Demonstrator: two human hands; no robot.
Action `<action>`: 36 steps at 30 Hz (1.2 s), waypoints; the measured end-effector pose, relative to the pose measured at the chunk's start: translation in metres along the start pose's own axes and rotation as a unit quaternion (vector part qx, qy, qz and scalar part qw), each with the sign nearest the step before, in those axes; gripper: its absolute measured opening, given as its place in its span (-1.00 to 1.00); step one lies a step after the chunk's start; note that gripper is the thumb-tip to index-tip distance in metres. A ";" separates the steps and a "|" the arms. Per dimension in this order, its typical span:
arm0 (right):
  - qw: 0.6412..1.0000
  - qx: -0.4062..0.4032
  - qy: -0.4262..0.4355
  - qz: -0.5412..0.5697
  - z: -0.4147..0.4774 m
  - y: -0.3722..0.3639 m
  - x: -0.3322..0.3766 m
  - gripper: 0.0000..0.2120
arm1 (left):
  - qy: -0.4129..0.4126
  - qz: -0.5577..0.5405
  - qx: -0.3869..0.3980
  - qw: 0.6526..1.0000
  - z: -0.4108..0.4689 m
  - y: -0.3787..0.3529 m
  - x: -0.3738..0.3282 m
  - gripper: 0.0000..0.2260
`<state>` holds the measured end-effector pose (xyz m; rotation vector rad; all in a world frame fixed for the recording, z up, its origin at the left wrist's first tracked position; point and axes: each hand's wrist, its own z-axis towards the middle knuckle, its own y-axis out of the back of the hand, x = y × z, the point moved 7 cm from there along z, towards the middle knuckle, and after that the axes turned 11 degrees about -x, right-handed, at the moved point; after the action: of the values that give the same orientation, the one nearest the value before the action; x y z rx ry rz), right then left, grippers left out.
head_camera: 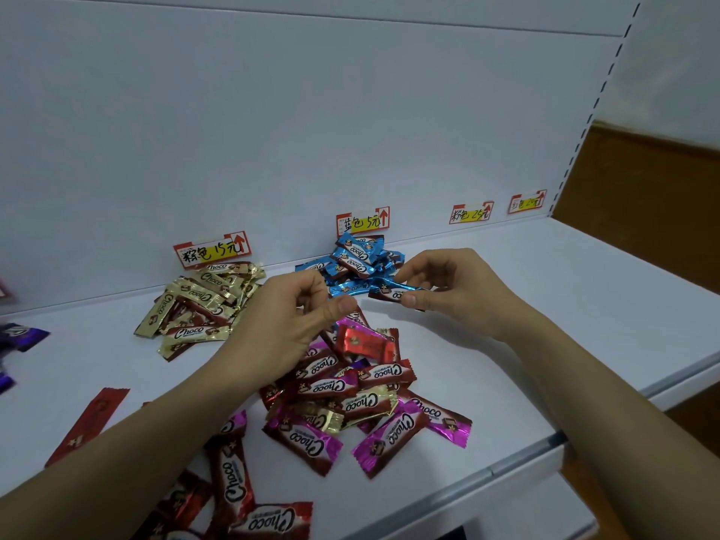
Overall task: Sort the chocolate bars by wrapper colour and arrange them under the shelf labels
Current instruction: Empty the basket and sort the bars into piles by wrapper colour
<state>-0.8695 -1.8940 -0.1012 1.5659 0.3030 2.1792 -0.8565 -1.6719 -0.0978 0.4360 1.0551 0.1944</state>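
The right hand (459,290) pinches a blue chocolate bar (383,291) between thumb and forefinger, its grip clamped on the bar's right end. The bar is held level just above the shelf (545,305), right in front of the blue pile (358,259). The left hand (284,325) hovers just left of that bar with its fingers curled and the thumb pressed against the forefinger. I cannot tell whether its grip has a wrapper in it.

Four handwritten labels are stuck along the bottom of the white back panel (272,130). The brown label (206,251) is furthest left, with the gold pile (202,302) heaped directly below it. The blue label (362,222) is next, with the blue pile stacked against the panel beneath it. The pink label (471,213) and the red label (528,201) follow to the right.

Below the hands, near the front of the shelf, lies the mixed pile (350,395) of pink, dark red and gold bars, with a bright red bar (366,341) on top. More dark red bars (233,489) lie under the left forearm at the bottom edge. A flat red wrapper (87,426) lies apart to the left, and purple bars (19,337) show at the far left edge
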 end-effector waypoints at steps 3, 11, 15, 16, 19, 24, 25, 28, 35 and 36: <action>1.000 -0.005 -0.005 0.000 0.000 0.000 0.001 -0.78 | 0.054 -0.026 -0.006 0.998 0.001 0.005 0.006 -0.62; 1.000 -0.007 -0.013 -0.023 -0.001 0.000 -0.001 -0.79 | -0.057 0.188 0.110 0.974 0.002 0.010 0.007 -0.80; 1.000 0.000 -0.017 -0.024 -0.002 -0.002 -0.002 -0.79 | -0.096 0.287 0.186 0.935 -0.005 -0.004 0.011 -0.77; 1.000 0.001 -0.019 -0.019 -0.002 -0.002 -0.002 -0.80 | -0.096 0.293 0.182 0.933 -0.004 -0.003 0.010 -0.83; 1.000 -0.005 -0.028 -0.005 -0.001 -0.002 -0.002 -0.81 | -0.093 0.299 0.165 0.935 0.000 0.003 0.008 -0.91; 0.994 -0.082 -0.070 -0.015 0.013 0.001 -0.003 -0.84 | -0.021 0.225 0.051 0.973 0.024 0.026 0.005 -0.93; 0.992 -0.094 -0.075 -0.031 0.023 0.002 -0.005 -0.86 | -0.003 0.223 0.024 0.974 0.034 0.030 0.007 -0.92; 0.988 -0.113 -0.081 -0.069 0.055 0.000 -0.005 -0.93 | 0.045 0.225 -0.032 0.973 0.070 0.029 0.019 -0.87; 0.966 -0.145 -0.045 -0.208 0.101 -0.027 0.000 -0.92 | 0.068 0.271 -0.081 0.957 0.099 0.003 0.038 -0.86; 0.964 -0.144 -0.046 -0.220 0.103 -0.029 -0.002 -0.90 | 0.064 0.282 -0.078 0.954 0.099 0.001 0.038 -0.84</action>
<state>-0.7663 -1.8771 -0.0803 1.2881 0.2621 1.7155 -0.7515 -1.6819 -0.0866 0.5798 1.0106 0.8188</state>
